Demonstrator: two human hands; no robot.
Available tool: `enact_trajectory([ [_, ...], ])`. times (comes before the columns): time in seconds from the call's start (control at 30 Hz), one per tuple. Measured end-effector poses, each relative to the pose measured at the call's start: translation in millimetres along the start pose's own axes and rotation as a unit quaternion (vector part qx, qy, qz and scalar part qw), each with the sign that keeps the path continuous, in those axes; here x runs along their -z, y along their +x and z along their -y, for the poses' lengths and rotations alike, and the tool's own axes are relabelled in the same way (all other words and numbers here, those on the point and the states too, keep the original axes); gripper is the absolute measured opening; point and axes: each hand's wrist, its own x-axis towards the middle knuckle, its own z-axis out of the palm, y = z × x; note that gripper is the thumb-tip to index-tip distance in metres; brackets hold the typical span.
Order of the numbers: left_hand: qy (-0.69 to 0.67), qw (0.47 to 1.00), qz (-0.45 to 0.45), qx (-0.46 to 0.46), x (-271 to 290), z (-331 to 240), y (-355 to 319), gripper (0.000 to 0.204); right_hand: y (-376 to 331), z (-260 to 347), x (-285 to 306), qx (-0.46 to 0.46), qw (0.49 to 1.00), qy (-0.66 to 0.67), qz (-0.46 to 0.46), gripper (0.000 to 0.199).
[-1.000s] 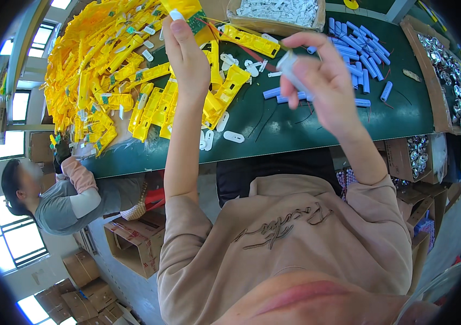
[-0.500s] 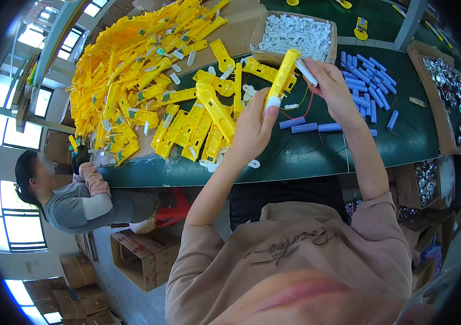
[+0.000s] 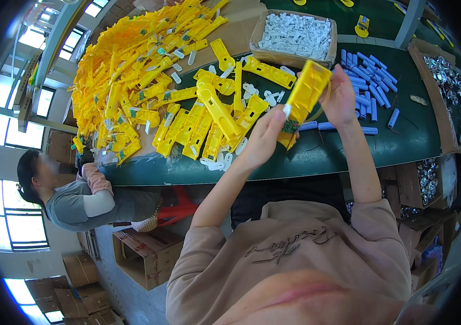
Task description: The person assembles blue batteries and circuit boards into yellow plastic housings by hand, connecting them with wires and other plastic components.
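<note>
My left hand is closed on the lower end of a yellow plastic housing, held tilted above the table. A small green circuit board shows at that lower end, beside a white piece near my thumb. My right hand is closed at the housing's upper right side. A thin, pale loop runs between that hand and the housing; whatever its fingertips pinch is hidden. Below and left of my hands lie several yellow housings in a row and loose white oval pieces.
A big heap of yellow housings covers the table's left. Behind my hands stands a carton of small white parts. Blue cylindrical cells lie at right, beside a carton of shiny metal parts. Another person sits at the left end.
The housing has turned, bringing its broad side and the circuit board into view. The white piece and red wire at my right hand no longer show. More housing and white pieces lie uncovered near my left hand.
</note>
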Motion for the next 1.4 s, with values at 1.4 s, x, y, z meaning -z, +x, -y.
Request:
enact_trajectory([
  [1.4,0.095,0.957,-0.239,-0.134,9.8,26.5,17.7,0.043,-2.0,-56.7,-94.1,0.165,0.808,-0.535,-0.185,0.011],
])
